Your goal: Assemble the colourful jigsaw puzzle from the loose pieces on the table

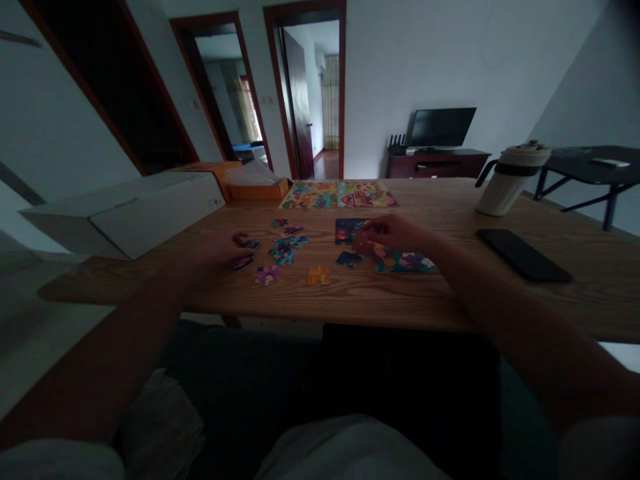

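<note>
My right hand [397, 233] reaches over the partly joined jigsaw, fingers pinched on a dull reddish puzzle piece [362, 242]. Under and beside it lie a dark blue joined section [345, 229] and a colourful joined strip [407, 261]. Just below sits a loose dark blue piece [349, 259]. My left hand [217, 252] is blurred at the left of the loose pieces, its curled fingertips close to a dark puzzle piece [253, 245]; whether they grip it is unclear. Near it are a purple piece [243, 263], a pink-purple piece [269, 275] and a teal heap [284, 251]. An orange piece [319, 275] lies between the hands.
Two colourful picture sheets [337, 195] lie at the table's far side. A white box [135, 207] and an orange open box [260, 190] stand at the left. On the right are a black phone [523, 255] and a pale jug [513, 179].
</note>
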`<act>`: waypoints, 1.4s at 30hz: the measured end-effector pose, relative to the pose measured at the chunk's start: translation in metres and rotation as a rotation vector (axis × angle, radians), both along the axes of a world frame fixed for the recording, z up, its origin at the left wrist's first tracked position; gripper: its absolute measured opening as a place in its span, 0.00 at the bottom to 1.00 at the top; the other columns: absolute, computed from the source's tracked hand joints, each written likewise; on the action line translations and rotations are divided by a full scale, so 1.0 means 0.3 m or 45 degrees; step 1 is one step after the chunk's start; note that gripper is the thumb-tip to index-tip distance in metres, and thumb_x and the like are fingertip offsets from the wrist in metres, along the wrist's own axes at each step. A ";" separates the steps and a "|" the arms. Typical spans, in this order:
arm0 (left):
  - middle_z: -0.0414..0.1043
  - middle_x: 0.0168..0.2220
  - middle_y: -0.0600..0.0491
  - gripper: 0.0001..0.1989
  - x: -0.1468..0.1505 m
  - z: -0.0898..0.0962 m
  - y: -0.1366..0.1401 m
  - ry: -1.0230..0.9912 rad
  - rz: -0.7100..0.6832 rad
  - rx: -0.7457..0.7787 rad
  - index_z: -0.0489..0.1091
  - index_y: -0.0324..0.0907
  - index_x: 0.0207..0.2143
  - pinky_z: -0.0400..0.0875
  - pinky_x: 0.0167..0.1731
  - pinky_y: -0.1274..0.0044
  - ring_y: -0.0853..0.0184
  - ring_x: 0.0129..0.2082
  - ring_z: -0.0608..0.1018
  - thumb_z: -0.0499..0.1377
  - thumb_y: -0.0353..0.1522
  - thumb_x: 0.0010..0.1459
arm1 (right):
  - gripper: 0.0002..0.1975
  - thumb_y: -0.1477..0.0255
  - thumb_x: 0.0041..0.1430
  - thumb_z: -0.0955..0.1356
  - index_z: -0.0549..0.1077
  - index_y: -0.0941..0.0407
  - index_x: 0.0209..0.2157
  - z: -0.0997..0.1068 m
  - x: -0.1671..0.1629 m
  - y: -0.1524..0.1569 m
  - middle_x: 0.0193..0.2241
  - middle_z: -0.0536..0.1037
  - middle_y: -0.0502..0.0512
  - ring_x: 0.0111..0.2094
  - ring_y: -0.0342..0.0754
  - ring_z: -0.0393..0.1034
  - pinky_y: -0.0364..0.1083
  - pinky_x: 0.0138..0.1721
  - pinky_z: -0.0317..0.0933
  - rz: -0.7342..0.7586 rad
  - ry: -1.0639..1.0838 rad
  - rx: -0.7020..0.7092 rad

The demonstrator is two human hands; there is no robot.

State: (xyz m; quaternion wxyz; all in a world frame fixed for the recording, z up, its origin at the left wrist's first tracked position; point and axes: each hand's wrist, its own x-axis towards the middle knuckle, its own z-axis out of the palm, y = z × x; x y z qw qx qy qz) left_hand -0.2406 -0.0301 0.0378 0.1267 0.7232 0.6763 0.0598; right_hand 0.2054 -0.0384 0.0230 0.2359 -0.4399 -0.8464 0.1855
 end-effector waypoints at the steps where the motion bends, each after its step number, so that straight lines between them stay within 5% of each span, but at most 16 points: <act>1: 0.80 0.43 0.44 0.34 0.012 -0.005 0.009 -0.004 0.017 -0.043 0.69 0.42 0.59 0.74 0.32 0.69 0.54 0.35 0.81 0.62 0.44 0.51 | 0.14 0.62 0.60 0.68 0.81 0.54 0.41 0.004 0.028 0.019 0.30 0.80 0.54 0.29 0.47 0.70 0.46 0.31 0.62 -0.062 0.084 0.062; 7: 0.73 0.57 0.44 0.40 0.061 -0.010 0.045 0.092 -0.124 0.076 0.63 0.41 0.64 0.72 0.46 0.69 0.53 0.49 0.78 0.65 0.38 0.48 | 0.14 0.64 0.58 0.67 0.80 0.57 0.38 0.038 0.227 0.108 0.27 0.78 0.56 0.27 0.46 0.66 0.47 0.29 0.61 -0.519 0.557 0.299; 12: 0.67 0.61 0.41 0.47 0.139 0.028 0.047 0.086 -0.188 0.177 0.54 0.42 0.68 0.71 0.49 0.68 0.52 0.54 0.75 0.67 0.37 0.47 | 0.13 0.66 0.57 0.67 0.79 0.58 0.38 0.027 0.262 0.120 0.27 0.78 0.55 0.25 0.45 0.64 0.46 0.27 0.58 -0.658 0.615 0.217; 18: 0.65 0.60 0.44 0.40 0.303 0.083 -0.036 0.113 -0.537 0.572 0.59 0.45 0.65 0.69 0.53 0.63 0.51 0.54 0.73 0.66 0.36 0.51 | 0.14 0.62 0.60 0.69 0.80 0.57 0.38 0.012 0.147 0.094 0.31 0.79 0.58 0.32 0.49 0.70 0.48 0.34 0.64 -0.426 0.427 0.097; 24: 0.66 0.55 0.46 0.28 0.489 0.064 -0.072 0.018 -0.944 0.920 0.64 0.46 0.58 0.69 0.53 0.64 0.55 0.54 0.72 0.64 0.33 0.54 | 0.15 0.60 0.63 0.68 0.79 0.55 0.42 0.008 -0.015 0.022 0.38 0.81 0.57 0.35 0.48 0.72 0.46 0.37 0.67 -0.005 0.364 -0.186; 30: 0.66 0.54 0.48 0.24 0.623 0.039 -0.027 -0.063 -1.201 1.028 0.64 0.47 0.54 0.69 0.54 0.65 0.58 0.54 0.72 0.63 0.31 0.55 | 0.16 0.58 0.66 0.65 0.77 0.56 0.42 -0.001 -0.060 -0.009 0.32 0.79 0.55 0.30 0.45 0.70 0.45 0.31 0.64 0.206 0.360 -0.355; 35: 0.65 0.57 0.46 0.26 0.614 -0.007 0.022 -0.200 -1.159 1.078 0.62 0.46 0.58 0.65 0.59 0.62 0.57 0.59 0.69 0.64 0.33 0.57 | 0.15 0.59 0.65 0.67 0.76 0.56 0.40 0.013 -0.028 0.002 0.31 0.77 0.54 0.28 0.43 0.67 0.44 0.30 0.62 0.064 0.389 -0.296; 42: 0.73 0.51 0.47 0.19 0.499 0.002 0.058 -0.244 -0.702 0.973 0.68 0.41 0.53 0.70 0.52 0.67 0.62 0.47 0.75 0.60 0.35 0.60 | 0.14 0.61 0.64 0.68 0.77 0.53 0.45 0.008 0.041 0.040 0.36 0.80 0.56 0.27 0.44 0.65 0.45 0.27 0.62 -0.132 0.551 -0.269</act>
